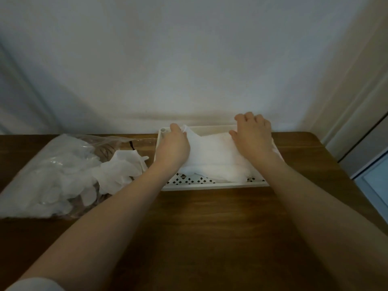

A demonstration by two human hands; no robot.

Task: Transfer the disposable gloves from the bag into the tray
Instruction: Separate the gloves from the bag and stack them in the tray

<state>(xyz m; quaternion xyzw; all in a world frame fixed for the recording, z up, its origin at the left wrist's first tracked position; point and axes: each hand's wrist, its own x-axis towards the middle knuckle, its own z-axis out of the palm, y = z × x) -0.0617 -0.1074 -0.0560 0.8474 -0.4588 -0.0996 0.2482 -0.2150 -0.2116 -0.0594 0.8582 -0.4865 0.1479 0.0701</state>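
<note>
left hand [175,143] pinches gloves [214,156] in tray [210,184] | right hand [253,135] presses them, fingers curled | bag [52,171] left of hands, on bench [210,227]

A tray [214,184] was set at the table's [210,227] far edge; gloves [218,162] were piled inside, a bag [42,164] laid to its left.

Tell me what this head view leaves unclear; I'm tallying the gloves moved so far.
- Glove count in the tray: the gloves overlap in one white pile, partly under both hands.
- Left hand fingertips: curled into a glove edge, grip hidden.
- Right hand palm: contact underneath unseen.
- Gloves left in the bag: crumpled, blurred by the plastic.
</note>
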